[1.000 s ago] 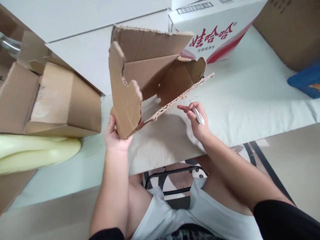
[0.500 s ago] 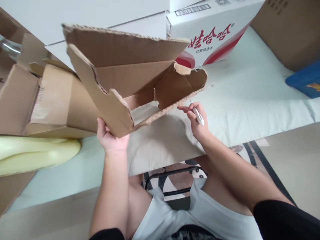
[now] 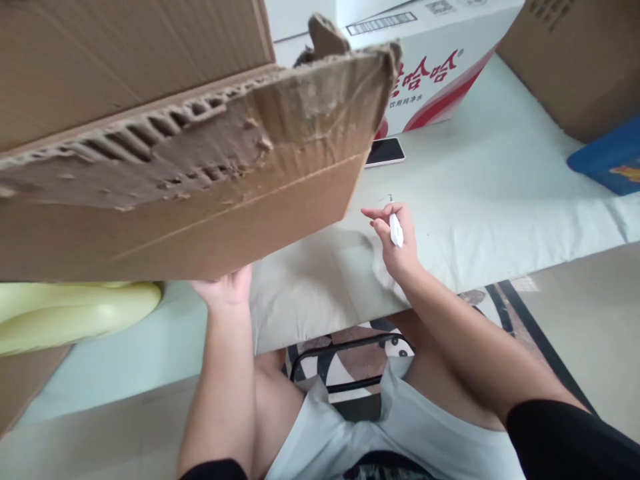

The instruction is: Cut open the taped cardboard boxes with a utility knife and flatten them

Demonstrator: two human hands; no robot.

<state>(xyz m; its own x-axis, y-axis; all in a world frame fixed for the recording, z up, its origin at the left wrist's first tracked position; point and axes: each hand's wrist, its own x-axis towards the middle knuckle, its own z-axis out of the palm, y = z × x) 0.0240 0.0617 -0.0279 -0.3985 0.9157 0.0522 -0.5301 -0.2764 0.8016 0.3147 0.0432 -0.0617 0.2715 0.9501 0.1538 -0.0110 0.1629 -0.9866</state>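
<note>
A torn brown cardboard box (image 3: 200,193) fills the upper left of the head view, its ragged edge and peeled paper layer facing me. My left hand (image 3: 225,288) grips it from below; most of its fingers are hidden behind the cardboard. To the right of the box, above the cloth, is my right hand (image 3: 399,237). It is closed around a slim white pen-like tool (image 3: 396,232) with a thin dark tip; its exact kind is unclear. The index finger points left, apart from the cardboard.
A light green cloth (image 3: 480,200) covers the surface. Behind stand a white carton with red lettering (image 3: 445,87) and a phone (image 3: 386,152). A brown box (image 3: 565,67) and a blue object (image 3: 610,160) are at right. Something pale yellow (image 3: 100,313) lies at left.
The cardboard box has turned and swung up to the left, now showing its torn outer side instead of its hollow inside. The phone has come into view. My right hand has barely moved.
</note>
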